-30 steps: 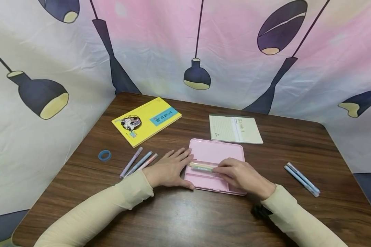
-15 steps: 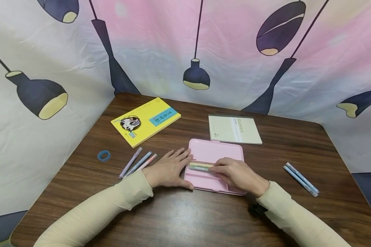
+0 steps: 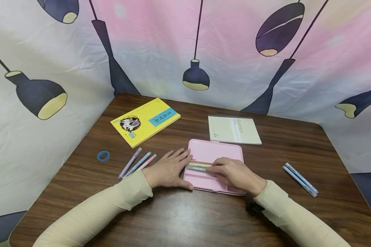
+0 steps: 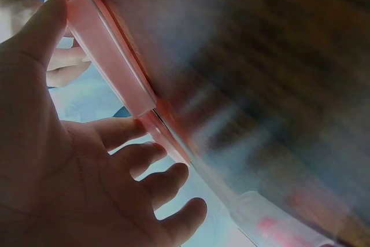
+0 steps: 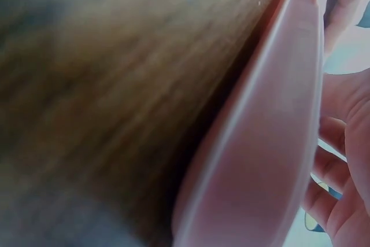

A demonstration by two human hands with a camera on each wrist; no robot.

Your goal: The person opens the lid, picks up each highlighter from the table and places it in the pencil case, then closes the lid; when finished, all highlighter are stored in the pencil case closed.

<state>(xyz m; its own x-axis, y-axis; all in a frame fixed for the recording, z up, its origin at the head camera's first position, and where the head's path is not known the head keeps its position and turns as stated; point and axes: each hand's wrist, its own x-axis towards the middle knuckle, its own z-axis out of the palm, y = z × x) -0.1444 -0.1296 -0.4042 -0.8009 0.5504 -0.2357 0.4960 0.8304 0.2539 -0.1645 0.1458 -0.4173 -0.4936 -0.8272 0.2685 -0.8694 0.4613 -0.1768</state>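
A pink pencil case (image 3: pixel 216 149) lies open on the table, its inside split into compartments. Two slim pens (image 3: pixel 199 166), one yellowish and one greenish, lie side by side along its middle compartment. My right hand (image 3: pixel 233 173) reaches over the case from the right and pinches the pens' right ends, which its fingers hide. My left hand (image 3: pixel 170 169) has its fingers spread, with fingertips and thumb at the case's left edge. In the left wrist view the thumb touches the pink case wall (image 4: pixel 107 44). The right wrist view shows the case side (image 5: pixel 260 137) beside the right palm.
Left of the case lie a purple pen (image 3: pixel 130 163), a blue pen (image 3: pixel 138 164), a pink pen (image 3: pixel 148 162) and a blue tape ring (image 3: pixel 103 156). Two blue pens (image 3: pixel 300 179) lie right. Behind are a yellow book (image 3: pixel 145 121) and a cream notebook (image 3: pixel 235 129).
My right hand has slid a little to the left along the pens, and the pens now sit slightly further left in the compartment. The left hand has stayed in place.
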